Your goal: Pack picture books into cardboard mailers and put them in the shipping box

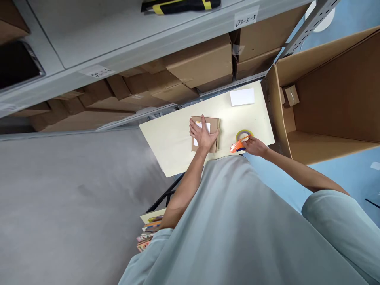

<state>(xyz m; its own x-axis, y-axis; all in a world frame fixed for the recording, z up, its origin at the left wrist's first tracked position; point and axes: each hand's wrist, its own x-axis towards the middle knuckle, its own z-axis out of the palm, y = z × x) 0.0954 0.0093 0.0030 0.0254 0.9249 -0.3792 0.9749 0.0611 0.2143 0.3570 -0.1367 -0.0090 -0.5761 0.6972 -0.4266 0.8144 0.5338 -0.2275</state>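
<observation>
My left hand (204, 136) lies with fingers spread across the top of a small cardboard box (213, 147), pressing on it and partly covering a white label (208, 126). That box rests on the pale cream tabletop (175, 136). To its right, near the table's front edge, my right hand (255, 146) is closed around an orange tape dispenser (236, 146) carrying a yellow-rimmed roll of tape. The dispenser is apart from the box, and the fingers hide part of its handle. A white rectangular box or pad (242, 97) sits farther back on the table.
A large open carton (283, 114) stands at the table's right end, with small boxes (292, 95) inside. Metal shelving (166, 43) runs across the back, holding several cardboard boxes (204, 59) and a yellow-black utility knife (181, 5). A stack of flat items (147, 235) sits lower left.
</observation>
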